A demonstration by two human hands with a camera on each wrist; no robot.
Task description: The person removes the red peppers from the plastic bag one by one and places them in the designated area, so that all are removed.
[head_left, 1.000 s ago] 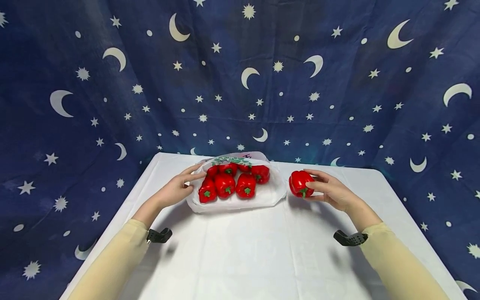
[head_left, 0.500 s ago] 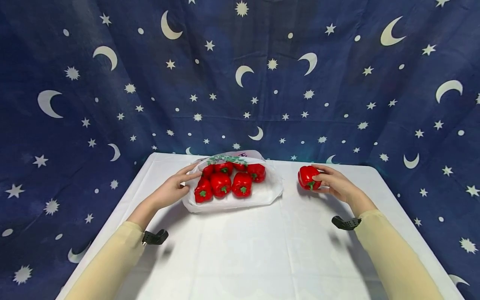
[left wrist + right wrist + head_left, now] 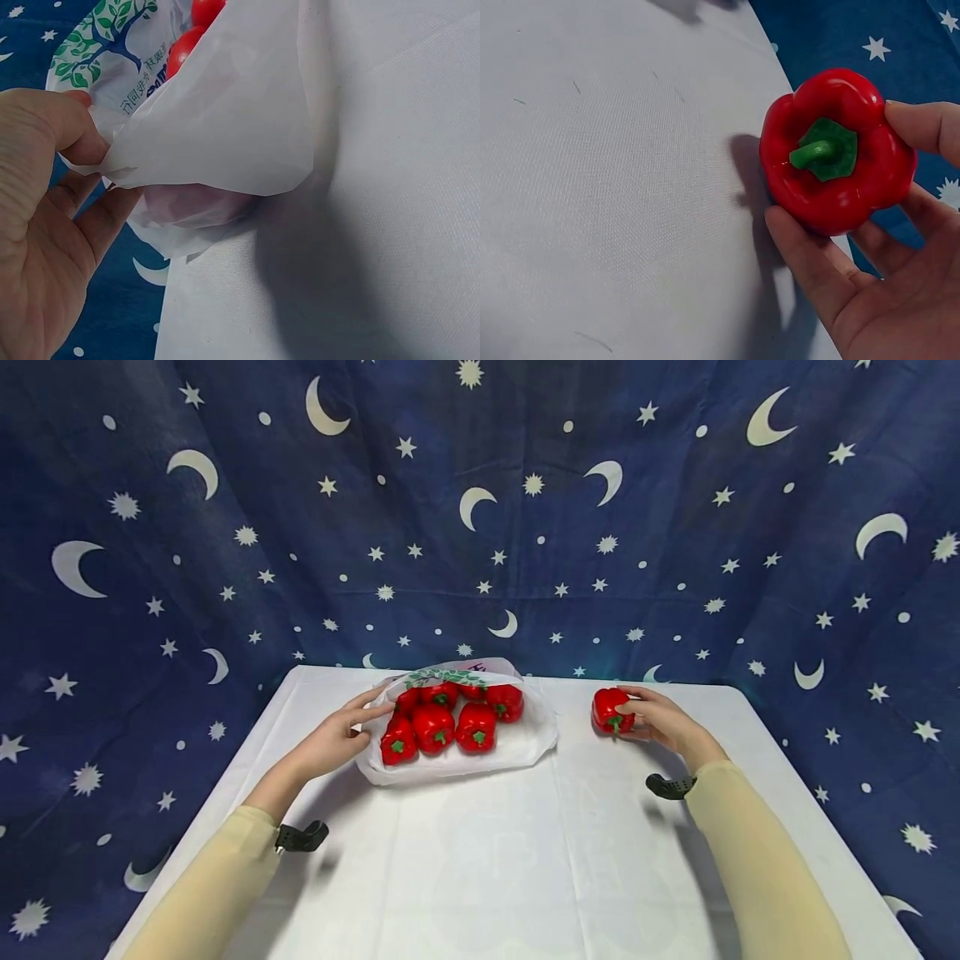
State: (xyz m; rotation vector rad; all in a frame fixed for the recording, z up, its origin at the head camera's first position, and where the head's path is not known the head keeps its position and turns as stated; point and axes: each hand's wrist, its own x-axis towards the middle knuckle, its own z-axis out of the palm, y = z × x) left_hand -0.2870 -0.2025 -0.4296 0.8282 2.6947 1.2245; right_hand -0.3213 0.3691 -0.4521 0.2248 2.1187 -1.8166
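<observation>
A white plastic bag (image 3: 517,747) lies open at the table's far middle, with several red bell peppers (image 3: 433,727) on it. My left hand (image 3: 341,735) pinches the bag's left edge (image 3: 120,161) between thumb and fingers. To the right of the bag, my right hand (image 3: 651,718) grips a single red bell pepper (image 3: 609,710) with a green stem (image 3: 821,150). That pepper sits low, near the far right of the table; whether it touches the cloth I cannot tell.
A white cloth covers the table (image 3: 487,868). A dark blue backdrop (image 3: 480,510) with moons and stars hangs behind and at both sides. Black wrist mounts (image 3: 300,837) sit on both forearms.
My right hand has carried the single pepper away from the bag, to the right and farther back. The left hand keeps its hold on the bag's edge.
</observation>
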